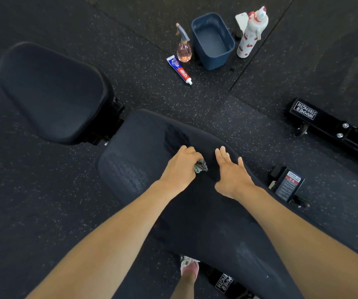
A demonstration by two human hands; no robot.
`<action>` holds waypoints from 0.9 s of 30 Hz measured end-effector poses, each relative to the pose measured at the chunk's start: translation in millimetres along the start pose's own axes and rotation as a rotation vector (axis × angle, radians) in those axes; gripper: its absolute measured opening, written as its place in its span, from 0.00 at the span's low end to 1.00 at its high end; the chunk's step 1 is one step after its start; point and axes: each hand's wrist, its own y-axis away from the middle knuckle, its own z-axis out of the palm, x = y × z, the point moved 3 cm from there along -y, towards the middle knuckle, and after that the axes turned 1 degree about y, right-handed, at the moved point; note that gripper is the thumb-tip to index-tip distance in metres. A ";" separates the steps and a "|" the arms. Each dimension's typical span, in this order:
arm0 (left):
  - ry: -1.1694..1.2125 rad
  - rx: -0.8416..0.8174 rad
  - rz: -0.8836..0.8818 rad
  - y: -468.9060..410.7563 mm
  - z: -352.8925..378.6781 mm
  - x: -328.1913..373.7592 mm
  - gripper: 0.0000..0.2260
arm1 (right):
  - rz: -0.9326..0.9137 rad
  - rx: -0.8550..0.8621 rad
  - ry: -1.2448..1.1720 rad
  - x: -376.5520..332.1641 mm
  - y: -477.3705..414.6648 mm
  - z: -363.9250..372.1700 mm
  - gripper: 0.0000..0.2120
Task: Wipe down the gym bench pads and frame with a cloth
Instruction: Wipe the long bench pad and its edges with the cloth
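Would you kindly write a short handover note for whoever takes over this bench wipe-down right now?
Left hand grips the crumpled cloth against the long back pad.
Right hand lies open, flat on that pad's right edge.
Done: damp streaks on the pad's upper part show wiping has begun there.
Left: the rest of the back pad, the seat pad, which shows no streaks, and the frame.
Spray bottle and blue tub stand on the floor beyond the bench.

Pink shoe (189,269) — white trim; bare forearms (113,229)
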 end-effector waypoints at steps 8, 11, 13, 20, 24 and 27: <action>0.105 0.359 -0.290 -2.5 2.0 -6.4 0.19 | 0.032 -0.011 -0.020 -1.7 7.7 -2.2 0.44; 0.115 0.253 -0.151 11.3 31.0 19.2 0.17 | 0.001 0.001 -0.012 1.3 -0.3 -0.8 0.44; 0.122 0.156 -0.023 21.5 41.7 32.3 0.15 | -0.005 -0.008 -0.015 4.2 -4.2 -2.1 0.43; 0.084 0.394 -0.235 -4.0 -7.0 -20.7 0.19 | -0.014 0.017 0.008 5.2 -3.7 0.0 0.44; 0.023 0.340 -0.202 -0.9 2.9 -4.5 0.18 | -0.016 0.021 0.019 5.7 -3.6 2.8 0.45; -0.080 0.229 0.027 16.1 18.8 3.0 0.18 | -0.007 0.009 0.022 5.3 -4.3 0.5 0.44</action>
